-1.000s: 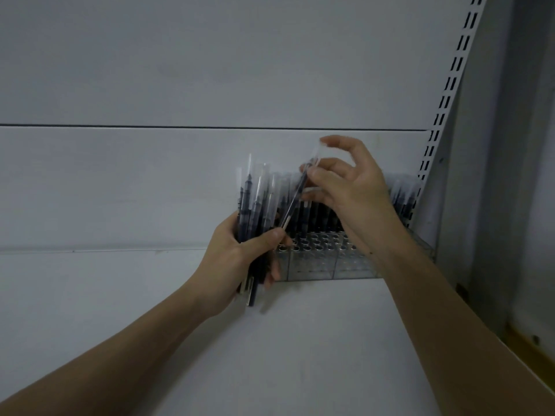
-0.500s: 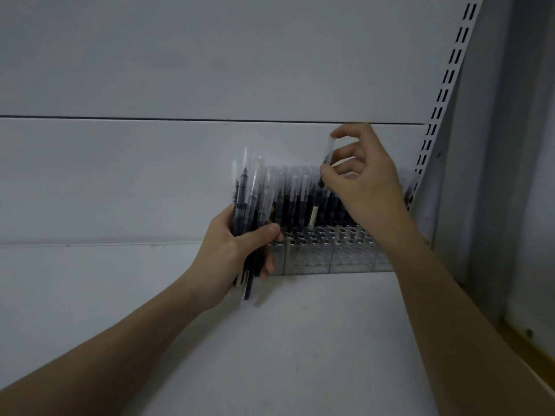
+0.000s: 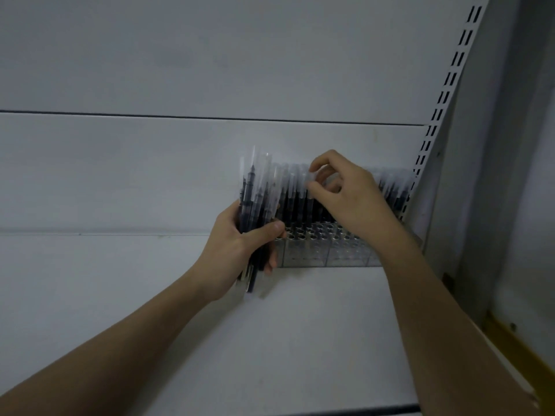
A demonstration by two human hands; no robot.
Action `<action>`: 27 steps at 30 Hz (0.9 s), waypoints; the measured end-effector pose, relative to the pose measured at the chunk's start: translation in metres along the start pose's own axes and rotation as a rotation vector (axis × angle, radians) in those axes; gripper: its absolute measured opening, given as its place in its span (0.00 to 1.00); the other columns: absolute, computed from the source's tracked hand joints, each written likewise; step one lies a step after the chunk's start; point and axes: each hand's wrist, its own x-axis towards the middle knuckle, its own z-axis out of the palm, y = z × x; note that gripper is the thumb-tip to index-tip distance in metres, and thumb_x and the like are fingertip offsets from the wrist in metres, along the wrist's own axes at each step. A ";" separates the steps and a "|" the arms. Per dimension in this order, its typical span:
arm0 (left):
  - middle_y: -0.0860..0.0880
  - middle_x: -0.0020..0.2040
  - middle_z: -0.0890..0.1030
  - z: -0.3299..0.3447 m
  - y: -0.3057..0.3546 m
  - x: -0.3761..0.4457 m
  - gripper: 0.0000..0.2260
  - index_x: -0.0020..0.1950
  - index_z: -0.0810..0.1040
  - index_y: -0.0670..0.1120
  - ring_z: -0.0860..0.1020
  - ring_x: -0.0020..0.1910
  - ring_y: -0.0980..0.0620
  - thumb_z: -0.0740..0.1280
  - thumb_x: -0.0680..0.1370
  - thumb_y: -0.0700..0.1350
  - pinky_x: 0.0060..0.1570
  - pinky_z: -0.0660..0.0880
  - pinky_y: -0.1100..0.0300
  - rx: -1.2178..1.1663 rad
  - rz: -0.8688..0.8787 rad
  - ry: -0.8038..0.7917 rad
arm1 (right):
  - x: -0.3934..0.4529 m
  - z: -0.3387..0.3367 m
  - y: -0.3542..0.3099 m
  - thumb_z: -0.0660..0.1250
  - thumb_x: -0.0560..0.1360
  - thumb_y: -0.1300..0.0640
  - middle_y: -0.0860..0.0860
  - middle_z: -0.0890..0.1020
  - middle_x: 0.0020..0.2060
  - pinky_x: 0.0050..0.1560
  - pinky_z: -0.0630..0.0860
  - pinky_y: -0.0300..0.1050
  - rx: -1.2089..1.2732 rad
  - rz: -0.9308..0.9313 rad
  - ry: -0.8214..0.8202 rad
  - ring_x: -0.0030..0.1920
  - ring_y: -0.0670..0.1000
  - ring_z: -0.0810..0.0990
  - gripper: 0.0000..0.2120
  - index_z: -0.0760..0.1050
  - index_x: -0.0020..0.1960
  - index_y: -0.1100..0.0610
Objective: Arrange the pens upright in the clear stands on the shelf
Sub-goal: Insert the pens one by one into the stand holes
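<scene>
My left hand [image 3: 237, 250] grips a bundle of dark pens [image 3: 255, 199] with clear caps, held upright just left of the clear stand [image 3: 315, 252]. The stand sits on the white shelf [image 3: 270, 340] against the back wall, its front holes empty and its back rows filled with upright pens [image 3: 295, 196]. My right hand [image 3: 351, 196] is above the stand, thumb and fingers pinching the clear cap of one pen [image 3: 310, 187] that stands among the back rows.
A slotted white upright [image 3: 450, 85] runs up the right side behind the stand. A grey side panel [image 3: 495, 175] and a yellow-edged board [image 3: 516, 349] lie to the right. White back panels fill the wall behind.
My right hand took a pen from the bundle, carried it right, and has now lowered it among the standing pens. The left hand kept still with its bundle.
</scene>
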 end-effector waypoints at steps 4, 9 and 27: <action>0.44 0.34 0.80 0.014 0.012 -0.001 0.05 0.52 0.73 0.36 0.75 0.24 0.45 0.67 0.77 0.34 0.26 0.73 0.58 -0.110 -0.029 0.025 | 0.001 -0.005 -0.005 0.66 0.80 0.56 0.45 0.78 0.44 0.36 0.73 0.36 0.067 -0.023 0.171 0.35 0.43 0.76 0.04 0.76 0.54 0.51; 0.43 0.38 0.82 0.023 0.029 0.017 0.07 0.55 0.75 0.33 0.78 0.29 0.46 0.66 0.78 0.34 0.31 0.77 0.58 -0.165 -0.037 -0.015 | 0.015 -0.020 -0.016 0.63 0.82 0.59 0.51 0.81 0.42 0.34 0.77 0.44 0.314 0.028 0.234 0.33 0.52 0.79 0.04 0.77 0.50 0.54; 0.42 0.47 0.85 0.038 -0.007 0.013 0.09 0.59 0.76 0.35 0.83 0.36 0.41 0.64 0.80 0.37 0.37 0.81 0.52 -0.152 0.016 -0.018 | -0.010 -0.004 -0.006 0.72 0.76 0.58 0.56 0.84 0.45 0.41 0.79 0.44 0.657 0.129 -0.007 0.40 0.52 0.81 0.09 0.80 0.55 0.59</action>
